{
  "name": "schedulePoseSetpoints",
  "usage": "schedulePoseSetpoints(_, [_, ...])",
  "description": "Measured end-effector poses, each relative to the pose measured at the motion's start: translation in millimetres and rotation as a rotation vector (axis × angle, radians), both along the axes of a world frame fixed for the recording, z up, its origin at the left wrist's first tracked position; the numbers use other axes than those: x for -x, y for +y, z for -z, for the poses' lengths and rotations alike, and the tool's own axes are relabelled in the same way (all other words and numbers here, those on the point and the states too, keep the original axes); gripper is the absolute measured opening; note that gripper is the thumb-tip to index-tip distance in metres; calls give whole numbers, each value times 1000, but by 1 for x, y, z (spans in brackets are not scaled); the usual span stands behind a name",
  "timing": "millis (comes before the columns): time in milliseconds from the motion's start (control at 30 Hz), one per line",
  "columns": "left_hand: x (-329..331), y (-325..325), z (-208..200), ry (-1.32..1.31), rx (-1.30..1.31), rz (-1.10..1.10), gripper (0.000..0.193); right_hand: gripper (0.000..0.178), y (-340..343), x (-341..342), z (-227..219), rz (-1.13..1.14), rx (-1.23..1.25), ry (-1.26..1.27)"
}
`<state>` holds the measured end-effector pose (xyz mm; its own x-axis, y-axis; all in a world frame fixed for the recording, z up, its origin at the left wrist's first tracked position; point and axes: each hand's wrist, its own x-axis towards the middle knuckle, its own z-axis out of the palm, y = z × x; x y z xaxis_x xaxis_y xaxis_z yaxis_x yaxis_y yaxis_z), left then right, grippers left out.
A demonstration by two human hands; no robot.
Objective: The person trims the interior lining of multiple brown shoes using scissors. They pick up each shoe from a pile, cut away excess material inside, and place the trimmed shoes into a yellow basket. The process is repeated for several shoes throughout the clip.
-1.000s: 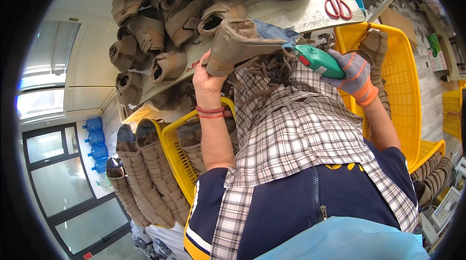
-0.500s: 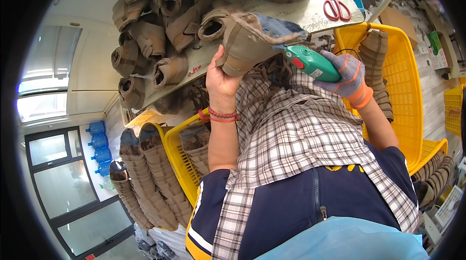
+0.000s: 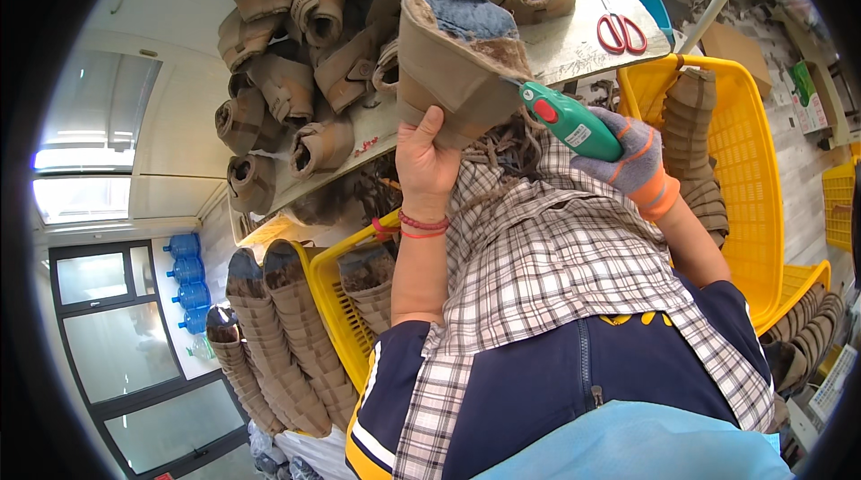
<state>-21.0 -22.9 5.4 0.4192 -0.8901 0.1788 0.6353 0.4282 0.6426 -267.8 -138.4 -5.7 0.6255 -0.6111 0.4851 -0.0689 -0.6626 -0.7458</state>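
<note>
Now, your left fingers (image 3: 432, 124) hold the shoe (image 3: 448, 72); your right fingers (image 3: 633, 138) clasp the cutter (image 3: 569, 121), aimed up-left at the shoe's edge.

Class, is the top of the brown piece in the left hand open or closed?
Open: the brown piece gapes at the top, and blue material shows inside.
</note>
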Motion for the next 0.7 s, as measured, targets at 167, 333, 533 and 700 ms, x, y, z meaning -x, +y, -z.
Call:
schedulePoseSetpoints(167, [5,-1,11,-131,-7,3,44,58,8,-5,3,-2,-238,-50])
schedulePoseSetpoints(333, [20,-7,23,-346,-91,-99,32,57,10,-12,5,23,-396,-108])
schedulePoseSetpoints(533, [23,-11,44,-762,-204,-303,24,58,14,-9,9,144,-427,-50])
schedulePoseSetpoints(700, [32,-16,45,-1151,-195,-442,20,57,11,-9,5,168,-550,-94])
